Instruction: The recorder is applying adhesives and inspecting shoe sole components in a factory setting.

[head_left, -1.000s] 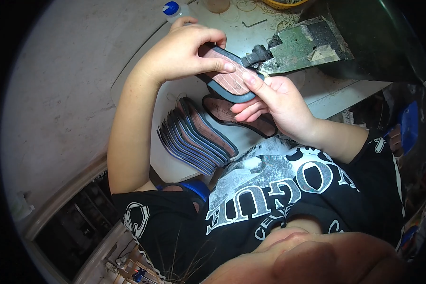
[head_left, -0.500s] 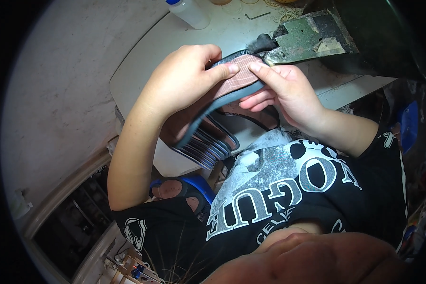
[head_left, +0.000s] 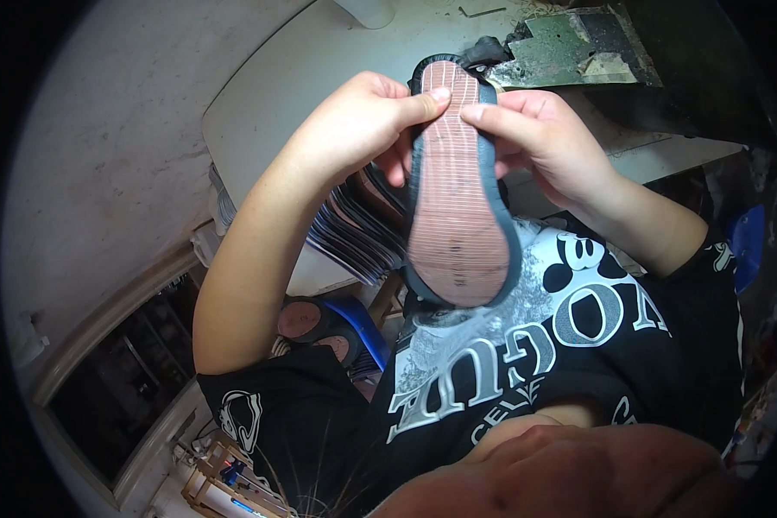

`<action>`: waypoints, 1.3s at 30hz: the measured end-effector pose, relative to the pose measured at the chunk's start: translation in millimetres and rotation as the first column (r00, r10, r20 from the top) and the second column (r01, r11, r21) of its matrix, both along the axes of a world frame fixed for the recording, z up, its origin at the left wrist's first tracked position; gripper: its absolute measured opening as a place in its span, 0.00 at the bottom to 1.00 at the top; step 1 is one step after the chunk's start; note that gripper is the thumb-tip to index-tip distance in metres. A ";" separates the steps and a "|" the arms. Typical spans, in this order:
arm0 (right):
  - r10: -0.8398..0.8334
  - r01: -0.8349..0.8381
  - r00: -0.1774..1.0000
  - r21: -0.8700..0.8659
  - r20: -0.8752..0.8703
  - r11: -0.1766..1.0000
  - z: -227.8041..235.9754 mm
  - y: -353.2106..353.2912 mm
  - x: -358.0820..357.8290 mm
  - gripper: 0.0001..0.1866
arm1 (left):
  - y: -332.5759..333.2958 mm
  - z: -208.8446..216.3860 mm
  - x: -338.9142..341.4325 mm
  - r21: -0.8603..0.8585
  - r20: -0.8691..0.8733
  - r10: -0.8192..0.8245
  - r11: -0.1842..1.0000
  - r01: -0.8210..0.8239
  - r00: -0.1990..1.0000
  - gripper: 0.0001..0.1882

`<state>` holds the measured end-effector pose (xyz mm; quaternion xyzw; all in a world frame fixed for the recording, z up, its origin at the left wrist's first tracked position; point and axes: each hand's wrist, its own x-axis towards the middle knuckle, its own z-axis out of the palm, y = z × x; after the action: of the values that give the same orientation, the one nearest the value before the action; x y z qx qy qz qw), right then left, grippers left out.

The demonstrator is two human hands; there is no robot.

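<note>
My left hand (head_left: 367, 121) and my right hand (head_left: 548, 134) grip a shoe insole (head_left: 457, 198) near its narrower far end, one on each side. It has a pinkish-brown face with fine pale lines across it and a dark border all round. Both thumbs press on that face, while the other fingers are partly hidden behind the edges. Its broad end points down toward my chest. Beneath and to the left, a row of similar dark-edged insoles (head_left: 354, 226) lies stacked on the pale table (head_left: 272, 116), partly covered by the held one.
Beyond my right hand is a worn green machine plate (head_left: 561, 52) with a dark lump at its left end. A hex key (head_left: 483, 12) and a white bottle (head_left: 367, 10) lie toward the far edge. Below the table, a blue bin (head_left: 358, 324) stands beside more round-ended insoles (head_left: 300, 319).
The insole has swung from a slant toward the lower left to nearly upright in the view, with its pinkish face now fully seen. Both hands still hold it.
</note>
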<state>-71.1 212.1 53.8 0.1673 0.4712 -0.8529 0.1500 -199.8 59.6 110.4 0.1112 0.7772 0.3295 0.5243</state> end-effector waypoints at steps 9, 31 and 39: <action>0.372 -0.360 0.926 0.147 -0.063 0.921 9.9 33.8 43.2 0.20 | -4.3 -2.9 -14.9 0.035 0.002 -0.012 0.999 0.012 1.000 0.27; -0.088 0.085 0.993 -0.047 -0.079 0.995 -18.1 -8.3 11.9 0.18 | -11.0 -38.6 -2.8 0.469 -0.054 0.268 0.857 -0.212 0.962 0.35; 0.077 -0.072 0.993 -0.059 0.089 0.996 -9.7 -9.3 28.5 0.17 | -10.5 -30.4 -2.9 0.393 -0.122 0.289 0.892 -0.221 0.949 0.36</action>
<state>-42.6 202.9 44.2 0.1839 0.4460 -0.8509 0.2077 -202.7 49.1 80.1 0.1347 0.7512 0.5269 0.3741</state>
